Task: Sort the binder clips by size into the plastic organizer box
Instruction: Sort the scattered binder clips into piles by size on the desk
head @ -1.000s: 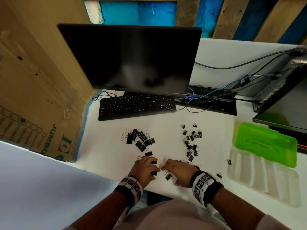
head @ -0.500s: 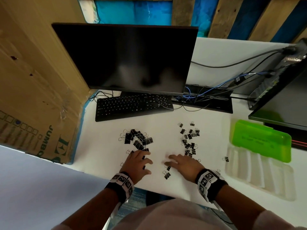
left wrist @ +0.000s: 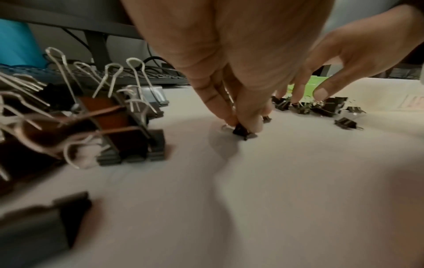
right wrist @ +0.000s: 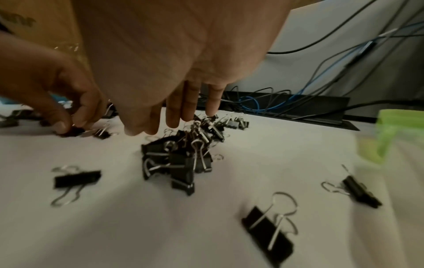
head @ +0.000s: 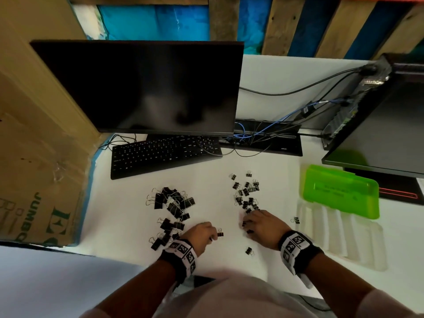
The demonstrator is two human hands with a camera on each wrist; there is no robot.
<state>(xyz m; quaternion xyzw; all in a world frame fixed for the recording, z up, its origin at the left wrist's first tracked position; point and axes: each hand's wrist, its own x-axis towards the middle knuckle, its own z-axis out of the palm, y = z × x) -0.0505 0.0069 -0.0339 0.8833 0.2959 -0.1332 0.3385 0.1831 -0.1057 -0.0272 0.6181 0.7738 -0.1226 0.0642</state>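
pinching small clip point(left wrist: 243, 132), left hand point(head: 200, 235)

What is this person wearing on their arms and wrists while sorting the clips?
Both hands, the left hand and the right hand, are bare, with no gloves. Each wrist carries a black band bearing white squares printed with black square-patterned markers; the right band looks the same. Pale sleeves end above the bare forearms.
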